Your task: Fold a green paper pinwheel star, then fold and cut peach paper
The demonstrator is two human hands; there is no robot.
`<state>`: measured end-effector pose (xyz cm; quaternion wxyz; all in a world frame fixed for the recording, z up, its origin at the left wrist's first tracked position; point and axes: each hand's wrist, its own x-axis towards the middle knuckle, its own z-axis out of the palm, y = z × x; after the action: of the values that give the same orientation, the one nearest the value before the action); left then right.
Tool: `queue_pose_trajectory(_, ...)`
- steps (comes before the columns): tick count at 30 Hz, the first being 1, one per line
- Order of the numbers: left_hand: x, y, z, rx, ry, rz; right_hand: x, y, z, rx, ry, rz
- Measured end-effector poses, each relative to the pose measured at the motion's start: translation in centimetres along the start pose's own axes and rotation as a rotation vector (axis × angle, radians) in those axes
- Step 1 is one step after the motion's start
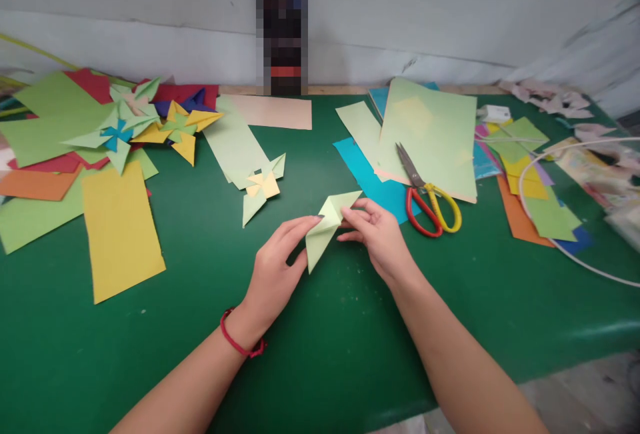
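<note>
A pale green folded paper piece (pixel 325 229) with two pointed ends is held above the green table, between both hands. My left hand (pixel 280 257) pinches its left edge, thumb below and fingers on top. On the other side my right hand (pixel 375 237) grips the piece near its upper right point, between thumb and fingers. Just beyond my left hand lies a partly assembled paper star (pixel 263 185), pale green with a light yellow middle. Scissors (pixel 423 187) with one red and one yellow handle rest to the right of my right hand, blades partly apart.
Finished paper stars (pixel 180 126) lie on coloured sheets at the left, behind a yellow sheet (pixel 123 234). Pale green sheets (pixel 430 141) and a blue sheet (pixel 367 171) lie near the scissors. A white cable (pixel 523 187) loops over paper scraps (pixel 550 211) at right. A pixelated dark object (pixel 283 37) leans on the wall.
</note>
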<state>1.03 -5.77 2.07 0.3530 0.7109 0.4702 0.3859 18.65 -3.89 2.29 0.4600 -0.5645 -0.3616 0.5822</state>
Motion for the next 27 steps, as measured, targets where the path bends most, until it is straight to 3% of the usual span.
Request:
queue_pose_trajectory(14,-0.23,-0.42,-0.09,0.029,-0.003,-0.024,-0.24,-0.15,0.19,-0.153,-0.105,-0.048)
queue_pose_trajectory(27,0.15,-0.01,-0.22,0.006,0.019,-0.087,-0.21,-0.07,0.18,-0.066,-0.033,-0.089)
